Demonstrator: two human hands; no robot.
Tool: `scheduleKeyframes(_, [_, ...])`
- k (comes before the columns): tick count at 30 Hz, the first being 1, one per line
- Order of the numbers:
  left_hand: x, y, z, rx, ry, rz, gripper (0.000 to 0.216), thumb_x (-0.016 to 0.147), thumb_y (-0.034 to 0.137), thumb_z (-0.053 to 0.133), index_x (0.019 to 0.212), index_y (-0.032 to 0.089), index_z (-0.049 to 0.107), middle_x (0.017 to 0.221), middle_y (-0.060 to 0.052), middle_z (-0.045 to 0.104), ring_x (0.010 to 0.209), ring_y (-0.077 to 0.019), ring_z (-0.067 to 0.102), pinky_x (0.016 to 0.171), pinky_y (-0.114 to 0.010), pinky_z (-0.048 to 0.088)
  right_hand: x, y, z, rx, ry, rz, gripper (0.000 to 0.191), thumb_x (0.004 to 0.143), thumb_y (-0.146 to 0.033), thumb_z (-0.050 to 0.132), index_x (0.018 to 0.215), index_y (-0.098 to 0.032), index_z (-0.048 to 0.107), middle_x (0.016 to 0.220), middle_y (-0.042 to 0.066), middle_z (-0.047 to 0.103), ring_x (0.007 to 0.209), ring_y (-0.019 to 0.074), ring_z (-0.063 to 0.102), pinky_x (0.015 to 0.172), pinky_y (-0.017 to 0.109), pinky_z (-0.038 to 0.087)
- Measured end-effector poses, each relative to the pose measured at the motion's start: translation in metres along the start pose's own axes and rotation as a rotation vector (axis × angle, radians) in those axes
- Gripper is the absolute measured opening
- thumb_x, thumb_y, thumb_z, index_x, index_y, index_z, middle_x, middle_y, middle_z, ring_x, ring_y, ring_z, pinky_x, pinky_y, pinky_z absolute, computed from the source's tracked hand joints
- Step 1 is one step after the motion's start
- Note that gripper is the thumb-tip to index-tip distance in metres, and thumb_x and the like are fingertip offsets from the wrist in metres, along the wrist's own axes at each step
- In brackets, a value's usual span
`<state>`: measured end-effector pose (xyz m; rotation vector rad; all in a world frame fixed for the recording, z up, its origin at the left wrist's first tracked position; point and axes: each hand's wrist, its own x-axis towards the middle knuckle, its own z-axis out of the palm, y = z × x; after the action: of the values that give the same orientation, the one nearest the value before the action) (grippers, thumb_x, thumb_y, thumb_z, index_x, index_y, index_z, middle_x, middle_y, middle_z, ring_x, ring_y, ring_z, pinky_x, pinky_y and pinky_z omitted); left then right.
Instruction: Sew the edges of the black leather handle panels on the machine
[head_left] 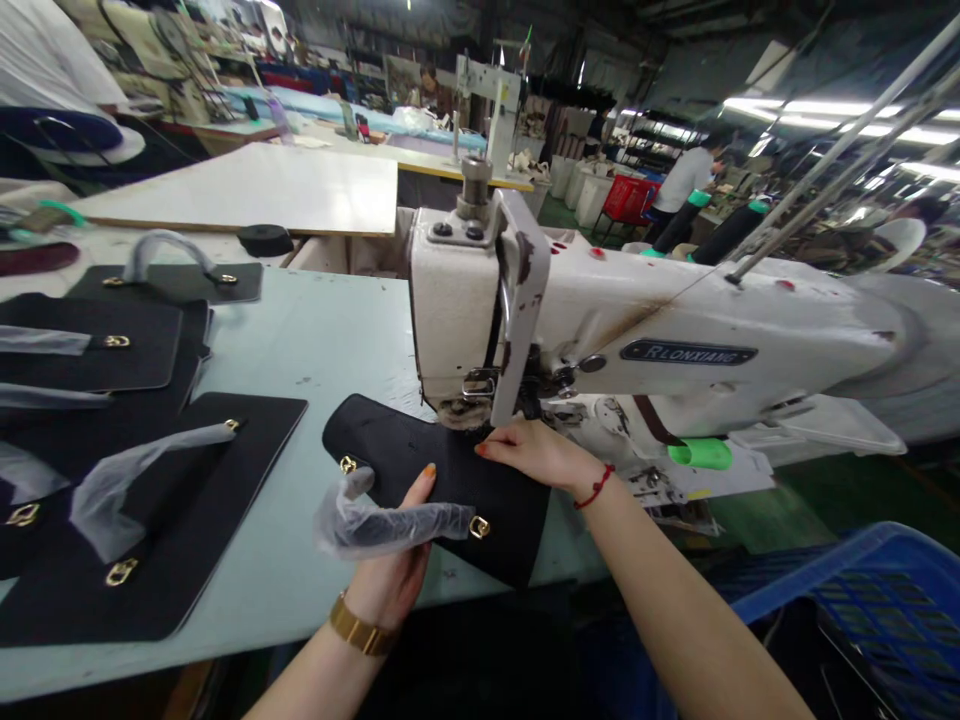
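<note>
A black leather-like bag panel (450, 470) lies under the head of a white sewing machine (675, 310), its far edge at the presser foot area. Two gold rings on it carry a handle wrapped in clear plastic (405, 528). My left hand (397, 560) grips the panel's near edge, thumb on top and fingers underneath, partly hidden by the handle. Close by the needle area, my right hand (536, 453) is closed with its fingertips on the panel's far edge. The needle itself is hidden behind the machine head and guard.
Several similar black panels with wrapped handles (217, 500) are piled on the pale table (322, 330) at left. A blue plastic basket (847, 570) stands at lower right. A green thread cone (701, 454) lies by the machine. Other people work in the background.
</note>
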<state>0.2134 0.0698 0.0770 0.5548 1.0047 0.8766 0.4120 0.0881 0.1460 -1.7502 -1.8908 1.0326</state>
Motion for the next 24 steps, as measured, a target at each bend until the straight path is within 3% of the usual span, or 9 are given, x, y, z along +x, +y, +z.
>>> scheduleKeyframes(3, [-0.002,0.003,0.003,-0.081,0.037,-0.030,0.033,0.066,0.030,0.081,0.097,0.024,0.069,0.142,-0.006,0.058,0.142,-0.0316,0.039,0.121,-0.042,0.031,0.000,0.003,0.002,0.017,0.012,-0.027,0.039,0.090,-0.035,0.056,0.057,-0.014,0.064,0.050,-0.005,0.042,0.049,0.0080,0.037,0.050,0.024,0.021])
scheduleKeyframes(5, [-0.003,0.003,0.005,-0.081,0.063,0.012,0.029,0.065,0.030,0.081,0.091,0.024,0.070,0.141,-0.004,0.059,0.142,-0.0315,0.039,0.121,-0.042,0.032,0.000,0.005,0.003,0.034,0.021,-0.045,0.040,0.090,-0.035,0.056,0.056,-0.014,0.064,0.050,-0.005,0.041,0.048,0.0078,0.036,0.049,0.024,0.020])
scheduleKeyframes(14, [-0.002,0.004,0.005,-0.039,0.131,0.007,0.039,0.053,0.033,0.086,0.088,0.024,0.070,0.141,-0.003,0.059,0.143,-0.0372,0.037,0.121,-0.044,0.031,0.001,0.010,0.008,0.157,0.098,-0.086,0.039,0.087,-0.033,0.061,0.052,-0.015,0.062,0.050,-0.002,0.048,0.056,0.0114,0.045,0.057,0.024,0.031])
scheduleKeyframes(18, [0.002,0.004,-0.003,-0.002,0.089,0.030,0.036,0.056,0.031,0.085,0.090,0.027,0.073,0.137,-0.001,0.063,0.143,-0.0322,0.038,0.121,-0.042,0.030,0.001,0.011,0.011,0.174,0.117,-0.091,0.038,0.087,-0.032,0.061,0.054,-0.014,0.062,0.052,-0.001,0.050,0.057,0.0113,0.046,0.058,0.024,0.031])
scheduleKeyframes(24, [0.011,0.011,-0.018,0.088,0.034,0.049,0.036,0.056,0.029,0.086,0.090,0.027,0.075,0.124,-0.002,0.070,0.140,-0.0343,0.042,0.121,-0.046,0.029,-0.001,0.008,0.018,0.218,0.153,-0.066,0.035,0.087,-0.034,0.061,0.059,-0.014,0.064,0.054,-0.001,0.050,0.060,0.0129,0.047,0.058,0.023,0.032])
